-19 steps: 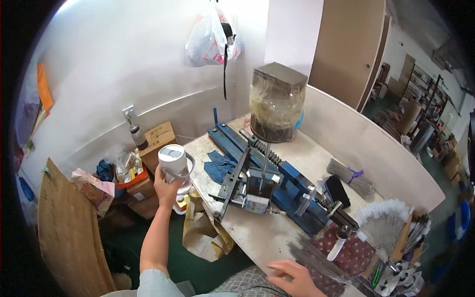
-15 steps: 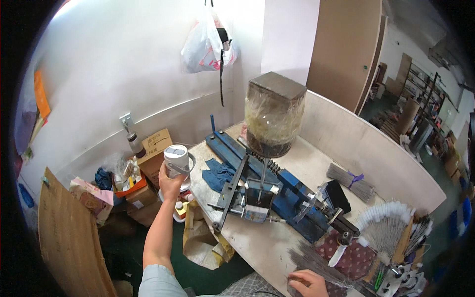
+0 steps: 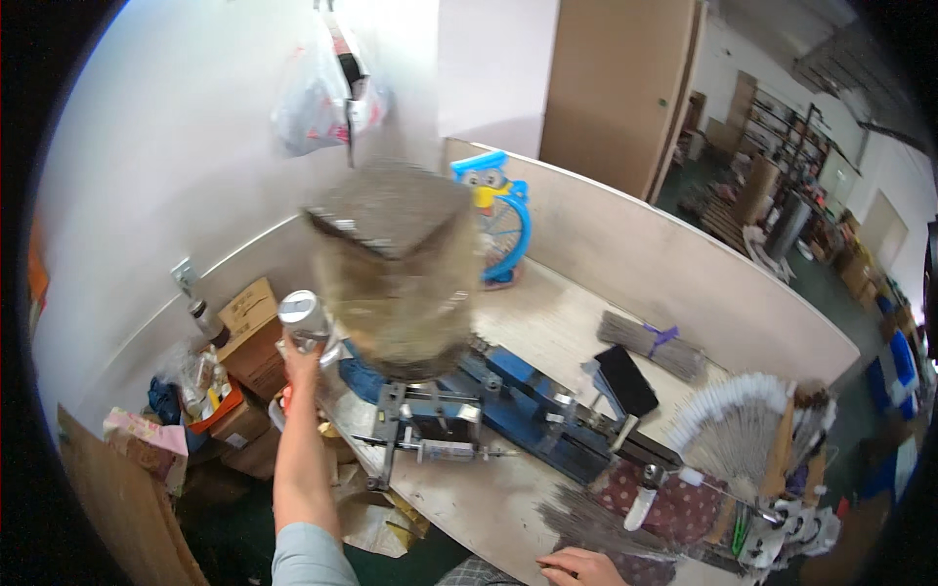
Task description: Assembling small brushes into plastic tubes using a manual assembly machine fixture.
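Observation:
My left hand (image 3: 303, 363) is stretched out at the left, its fingers wrapped round a cup (image 3: 301, 314) with a pale lid. It holds the cup upright near the left edge of the table (image 3: 508, 488). Low in the picture, my right hand (image 3: 582, 567) lies on the table with its fingers loosely stretched and nothing visible in them. Part of it is cut off by the lower edge. Beside its fingertips lies a spread of thin grey wire-like rods (image 3: 591, 516). A blue bench machine (image 3: 547, 430) stands between my hands.
Above the machine rises a tall cloudy container (image 3: 396, 293), blurred. Behind it stands a blue bird-faced wheel-shaped object (image 3: 503, 220). A dark phone-like slab (image 3: 626, 381), a tied rod bundle (image 3: 650, 344) and fanned white-tipped rods (image 3: 733, 430) lie right. Cardboard boxes (image 3: 256, 332) stand left.
My view has swung right and shifted, so the scene slides left and the blue wheel-shaped object comes into sight. The cup stays in my left hand; my right hand remains by the rods.

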Action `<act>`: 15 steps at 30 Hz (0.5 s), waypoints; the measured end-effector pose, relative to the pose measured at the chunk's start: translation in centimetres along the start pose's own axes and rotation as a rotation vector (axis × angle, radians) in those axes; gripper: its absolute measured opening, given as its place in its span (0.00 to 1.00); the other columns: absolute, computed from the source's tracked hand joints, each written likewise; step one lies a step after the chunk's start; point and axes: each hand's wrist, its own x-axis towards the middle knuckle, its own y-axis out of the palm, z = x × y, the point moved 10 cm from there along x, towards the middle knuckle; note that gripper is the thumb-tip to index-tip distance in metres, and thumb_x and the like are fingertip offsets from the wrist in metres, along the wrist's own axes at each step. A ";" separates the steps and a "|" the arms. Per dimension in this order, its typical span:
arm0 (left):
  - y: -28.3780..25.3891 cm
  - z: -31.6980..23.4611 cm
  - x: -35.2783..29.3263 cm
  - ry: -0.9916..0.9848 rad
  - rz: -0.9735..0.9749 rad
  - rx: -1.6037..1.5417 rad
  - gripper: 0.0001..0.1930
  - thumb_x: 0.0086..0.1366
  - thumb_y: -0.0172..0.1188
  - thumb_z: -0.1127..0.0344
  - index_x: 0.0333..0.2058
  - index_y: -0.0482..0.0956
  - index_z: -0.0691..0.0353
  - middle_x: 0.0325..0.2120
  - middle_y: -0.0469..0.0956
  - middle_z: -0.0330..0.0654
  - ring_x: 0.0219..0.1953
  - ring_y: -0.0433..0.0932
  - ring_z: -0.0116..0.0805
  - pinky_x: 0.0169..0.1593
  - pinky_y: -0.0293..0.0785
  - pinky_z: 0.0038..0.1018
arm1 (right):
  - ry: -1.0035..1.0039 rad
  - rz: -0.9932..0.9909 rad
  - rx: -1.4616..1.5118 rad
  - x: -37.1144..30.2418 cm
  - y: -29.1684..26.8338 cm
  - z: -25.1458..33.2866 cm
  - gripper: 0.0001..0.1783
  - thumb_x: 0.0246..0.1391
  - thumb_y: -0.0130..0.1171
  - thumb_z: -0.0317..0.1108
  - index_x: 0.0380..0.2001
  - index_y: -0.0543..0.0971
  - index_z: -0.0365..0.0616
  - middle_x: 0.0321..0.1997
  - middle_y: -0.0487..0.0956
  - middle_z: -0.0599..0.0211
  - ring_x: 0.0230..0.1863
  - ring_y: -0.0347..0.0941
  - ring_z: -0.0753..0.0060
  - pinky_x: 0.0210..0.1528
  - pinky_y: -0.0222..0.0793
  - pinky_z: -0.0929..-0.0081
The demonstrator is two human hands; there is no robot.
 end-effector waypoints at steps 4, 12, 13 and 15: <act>5.5 -4.0 -2.9 0.057 0.333 0.403 0.29 0.50 0.61 0.65 0.52 0.67 0.65 0.46 0.74 0.53 0.49 0.73 0.42 0.52 0.66 0.34 | 0.057 0.085 -0.064 -0.3 -0.1 -3.2 0.17 0.50 0.60 0.42 0.42 0.79 0.46 0.41 0.78 0.63 0.39 0.76 0.60 0.39 0.72 0.71; -6.7 -9.3 -21.2 -0.043 0.313 0.041 0.22 0.61 0.55 0.71 0.54 0.66 0.72 0.52 0.70 0.51 0.54 0.69 0.41 0.58 0.62 0.32 | 0.259 -0.601 -0.274 -6.0 -13.3 -6.7 0.09 0.50 0.62 0.36 0.34 0.83 0.46 0.35 0.76 0.67 0.38 0.73 0.63 0.35 0.71 0.67; -8.1 -10.1 -24.0 -0.036 0.326 0.117 0.20 0.61 0.54 0.73 0.52 0.67 0.73 0.50 0.71 0.51 0.52 0.70 0.41 0.57 0.63 0.32 | 0.257 -0.603 -0.271 -5.9 -13.7 -7.1 0.09 0.50 0.62 0.36 0.34 0.83 0.46 0.35 0.76 0.67 0.38 0.73 0.63 0.35 0.71 0.67; -11.4 -10.8 -30.5 -0.003 0.230 0.182 0.16 0.61 0.53 0.75 0.48 0.70 0.73 0.45 0.74 0.52 0.48 0.73 0.40 0.53 0.68 0.32 | 0.149 -0.626 0.088 -4.2 -13.3 -8.2 0.09 0.50 0.62 0.37 0.33 0.83 0.46 0.36 0.78 0.65 0.39 0.73 0.63 0.37 0.70 0.67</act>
